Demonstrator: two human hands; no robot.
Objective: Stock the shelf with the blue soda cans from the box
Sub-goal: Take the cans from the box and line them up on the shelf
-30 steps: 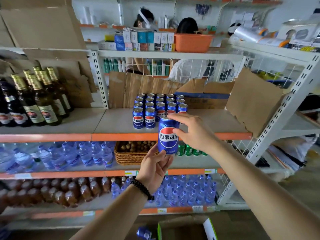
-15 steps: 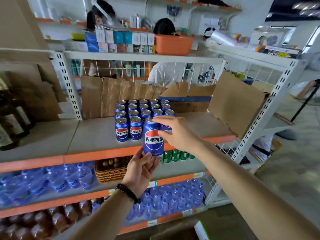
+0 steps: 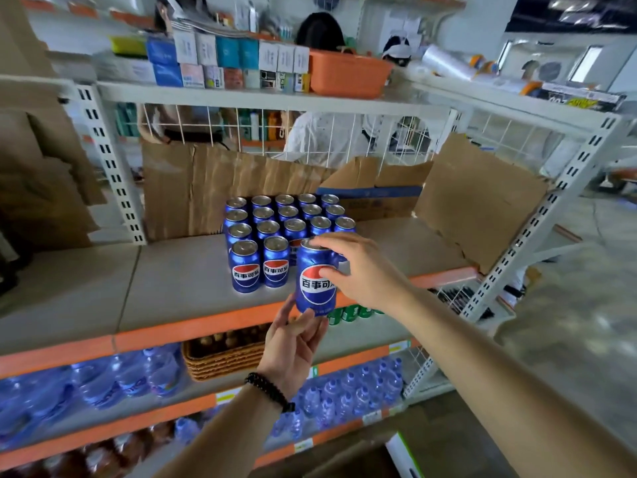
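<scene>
The can (image 3: 315, 277) is now higher and closer to the shelf (image 3: 165, 270) than a second ago, upright at its front edge just right of the stocked cans (image 3: 275, 232), the right hand (image 3: 358, 267) grasping its top and side while the left hand (image 3: 296, 339) cups its base with curled fingers. The box (image 3: 396, 453) corner shows at bottom, its contents hidden. Below sit a wicker basket (image 3: 224, 357) of brown items, green cans (image 3: 348, 312) and water bottles (image 3: 351, 391)

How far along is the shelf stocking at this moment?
Done: a block of blue cans already stands on the shelf. In hand: the right hand grips one more can from above, left hand at its base, not yet set down. Left: the box is barely visible; contents unknowable.
</scene>
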